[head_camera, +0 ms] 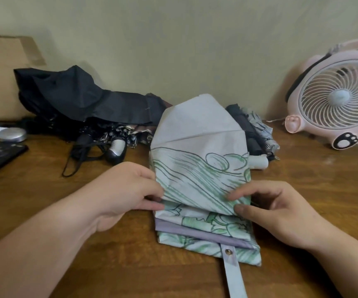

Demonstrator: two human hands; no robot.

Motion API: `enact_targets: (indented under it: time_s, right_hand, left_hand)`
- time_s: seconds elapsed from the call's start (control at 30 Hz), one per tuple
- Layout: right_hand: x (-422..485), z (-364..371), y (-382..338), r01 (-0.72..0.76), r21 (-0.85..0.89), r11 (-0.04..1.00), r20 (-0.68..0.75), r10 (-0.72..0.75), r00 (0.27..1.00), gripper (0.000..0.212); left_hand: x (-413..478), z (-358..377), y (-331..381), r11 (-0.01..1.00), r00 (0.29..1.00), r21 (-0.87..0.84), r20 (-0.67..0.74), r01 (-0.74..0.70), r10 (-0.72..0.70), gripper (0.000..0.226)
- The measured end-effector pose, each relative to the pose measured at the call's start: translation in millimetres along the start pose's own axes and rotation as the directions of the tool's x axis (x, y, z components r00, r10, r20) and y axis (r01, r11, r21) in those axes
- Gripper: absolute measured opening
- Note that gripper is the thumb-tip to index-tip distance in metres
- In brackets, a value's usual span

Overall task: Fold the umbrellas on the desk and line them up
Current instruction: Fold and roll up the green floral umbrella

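Lilac snap-button strap [230, 262] toward camera, white green-printed fabric umbrella [197, 134] lying lengthwise away on brown wooden desk [313, 168], centred between left hand [126, 190] and right hand [281, 209], each pinching one side of its top fold.

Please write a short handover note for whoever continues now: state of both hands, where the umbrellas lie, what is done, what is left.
Left hand pinches the left edge of the green-printed umbrella; right hand pinches its top pleat at the right edge.
It lies on the desk, pleats partly stacked, strap unfastened.
Black umbrella sits loose at back left; dark rolled umbrella behind the printed one.
To do: finish pleats, wrap, snap strap, fold the rest, line up.
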State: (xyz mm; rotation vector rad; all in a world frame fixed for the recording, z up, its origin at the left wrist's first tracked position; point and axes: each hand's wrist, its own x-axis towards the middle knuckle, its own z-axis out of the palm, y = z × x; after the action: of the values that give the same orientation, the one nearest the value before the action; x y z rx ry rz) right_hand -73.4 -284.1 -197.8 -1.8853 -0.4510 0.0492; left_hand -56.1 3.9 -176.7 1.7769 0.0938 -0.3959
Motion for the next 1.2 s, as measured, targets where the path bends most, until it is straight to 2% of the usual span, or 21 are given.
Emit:
enact_targets:
  time_s: [0.1, 0.2, 0.27, 0.33, 0.37, 0.5, 0.6, 0.73, 0.83, 0.93, 1.0, 1.1, 1.2]
  right_hand:
    - [0, -5, -3, -0.019, -0.032, 0.999, 0.003, 0.019, 1.0, 0.017]
    - [-3, -9, -4, -0.045, -0.128, 0.991, 0.062, 0.053, 0.997, 0.026]
    - [-5, -11, -2, -0.062, -0.201, 0.978, 0.077, 0.078, 0.994, 0.031]
    - [-6, -10, -1, -0.072, -0.217, 0.974, 0.08, 0.091, 0.993, 0.021]
    - [-6, -9, -2, -0.072, -0.202, 0.977, 0.086, 0.091, 0.992, 0.015]
    - [-4, -2, -5, -0.07, -0.117, 0.991, 0.022, 0.073, 0.997, 0.016]
    - [-1, 2, -2, -0.073, -0.145, 0.987, -0.028, 0.07, 0.997, 0.019]
    - [1, 2, 0, -0.078, -0.159, 0.984, -0.04, 0.073, 0.997, 0.018]
    - [2, 1, 2, -0.093, -0.16, 0.983, -0.049, 0.086, 0.995, 0.015]
    - [3, 0, 2, -0.095, -0.135, 0.986, -0.064, 0.087, 0.994, 0.014]
    - [3, 0, 0, -0.096, -0.131, 0.987, -0.057, 0.089, 0.994, 0.014]
    - [3, 0, -2, -0.11, -0.132, 0.985, -0.065, 0.102, 0.993, 0.014]
    - [3, 1, -3, -0.113, -0.14, 0.984, -0.088, 0.101, 0.991, 0.014]
  left_hand:
    - [0, -5, 0, 0.979, 0.999, 0.205, -0.048, 0.003, 0.007, 0.025]
    - [-4, -8, 0, 0.889, 0.998, 0.457, -0.059, 0.013, 0.016, 0.025]
    - [-3, -10, 1, 0.868, 0.999, 0.495, -0.047, 0.025, -0.002, 0.041]
    - [-4, -10, 2, 0.876, 0.999, 0.481, -0.017, 0.043, -0.039, 0.071]
    - [-4, -9, 2, 0.883, 0.999, 0.467, -0.007, 0.044, -0.046, 0.075]
    - [-4, -1, -1, 0.814, 0.998, 0.581, -0.052, -0.004, 0.041, 0.061]
    - [0, -3, -5, 0.825, 0.996, 0.565, -0.067, -0.004, 0.051, 0.056]
    - [3, -8, -8, 0.933, 1.0, 0.359, -0.006, -0.024, 0.028, 0.041]
    - [-2, -11, -3, 0.959, 0.985, 0.263, 0.163, -0.102, 0.06, 0.018]
    - [-7, -15, 1, 0.943, 0.946, 0.28, 0.31, -0.181, 0.09, 0.029]
    - [-5, -16, -1, 0.926, 0.953, 0.313, 0.275, -0.211, 0.124, 0.029]
    - [0, -19, -2, 0.94, 0.972, 0.283, 0.186, -0.19, 0.141, 0.015]
    - [1, -24, -3, 0.95, 0.98, 0.266, 0.151, -0.163, 0.126, 0.016]
